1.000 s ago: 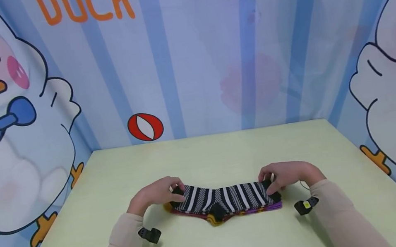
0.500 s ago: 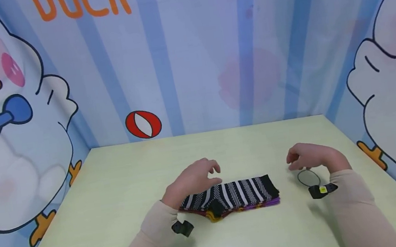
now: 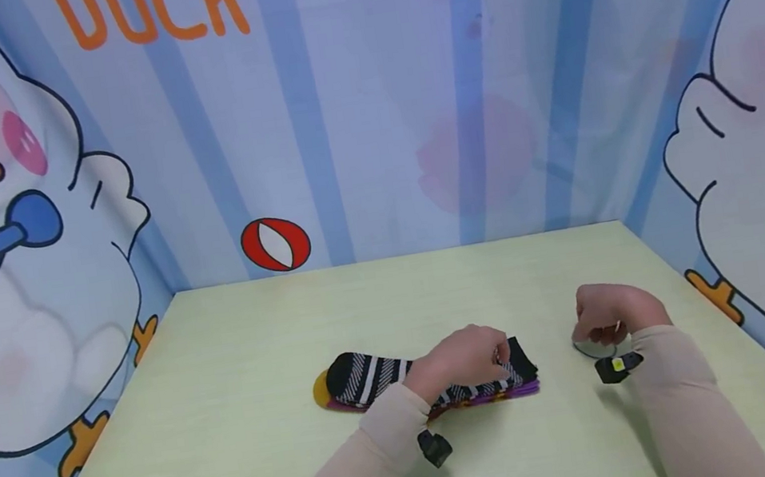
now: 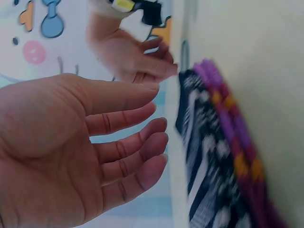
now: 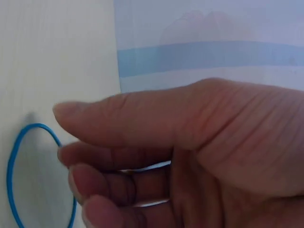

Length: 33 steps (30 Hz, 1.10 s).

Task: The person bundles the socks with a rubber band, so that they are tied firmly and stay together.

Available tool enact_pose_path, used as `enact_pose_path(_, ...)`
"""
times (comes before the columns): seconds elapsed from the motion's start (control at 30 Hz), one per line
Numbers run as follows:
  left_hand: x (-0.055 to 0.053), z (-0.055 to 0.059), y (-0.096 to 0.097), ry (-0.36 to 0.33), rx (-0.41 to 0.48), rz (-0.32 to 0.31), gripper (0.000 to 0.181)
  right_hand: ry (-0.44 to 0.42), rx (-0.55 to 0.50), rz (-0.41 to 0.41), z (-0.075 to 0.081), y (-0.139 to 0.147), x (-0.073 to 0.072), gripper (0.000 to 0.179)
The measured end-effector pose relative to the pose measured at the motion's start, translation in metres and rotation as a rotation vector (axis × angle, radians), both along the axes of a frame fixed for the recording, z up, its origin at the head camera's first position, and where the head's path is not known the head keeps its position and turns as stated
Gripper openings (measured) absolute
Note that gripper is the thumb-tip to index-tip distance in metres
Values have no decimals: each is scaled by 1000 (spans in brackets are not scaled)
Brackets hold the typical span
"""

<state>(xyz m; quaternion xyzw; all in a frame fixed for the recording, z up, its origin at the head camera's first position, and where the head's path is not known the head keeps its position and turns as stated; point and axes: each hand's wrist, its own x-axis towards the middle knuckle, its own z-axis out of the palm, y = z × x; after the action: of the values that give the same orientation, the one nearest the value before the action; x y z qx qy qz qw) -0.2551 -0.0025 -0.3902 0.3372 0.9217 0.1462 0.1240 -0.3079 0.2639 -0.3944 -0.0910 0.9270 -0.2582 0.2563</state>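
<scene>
A flat stack of socks (image 3: 365, 378) lies on the table, a black-and-white striped one on top with mustard, maroon and purple edges showing below. My left hand (image 3: 467, 356) hovers over the cuff end, hiding part of the stack. In the left wrist view its thumb and loosely curved fingers stand apart with nothing between them. Right of the socks, my right hand (image 3: 617, 308) reaches down over a thin blue elastic loop (image 5: 9, 175). The loop passes behind its fingertips in the right wrist view, while the thumb (image 5: 95, 116) stays apart from the bent fingers.
The pale yellow table (image 3: 241, 321) runs back to a striped blue curtain (image 3: 371, 151) with duck pictures at both sides. A small black camera (image 3: 434, 448) sits on the left wrist, another camera (image 3: 617, 369) on the right.
My hands have let go of the two sock ends. The left has moved right across the stack; the right has moved right, off the socks, and down at the loop.
</scene>
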Motion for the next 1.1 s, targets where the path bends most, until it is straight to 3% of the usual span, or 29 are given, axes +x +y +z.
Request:
enact_pose_path(0.23,7,-18,33,69,-121,-5,18,11,76,12,-2,-7,2,35)
enact_pose_path(0.33,10,-25,41,108,-172,23,19,5,88,11,-3,-8,1,35)
enact_pose_path(0.5,9,-33,46,139,-192,42,46,-6,109,-1,-4,-10,0,33)
enact_pose_path(0.57,8,-35,45,155,-185,14,43,-10,112,-5,-4,-10,0,33)
enact_pose_path(0.77,6,-37,44,203,-144,-51,5,-11,100,-5,-4,-9,-1,33)
enact_pose_path(0.93,5,-38,44,185,-112,-91,9,-3,106,-6,-6,-9,-1,34)
enact_pose_path(1.1,1,-38,44,190,-149,-117,18,-9,100,-4,-6,-9,-1,37)
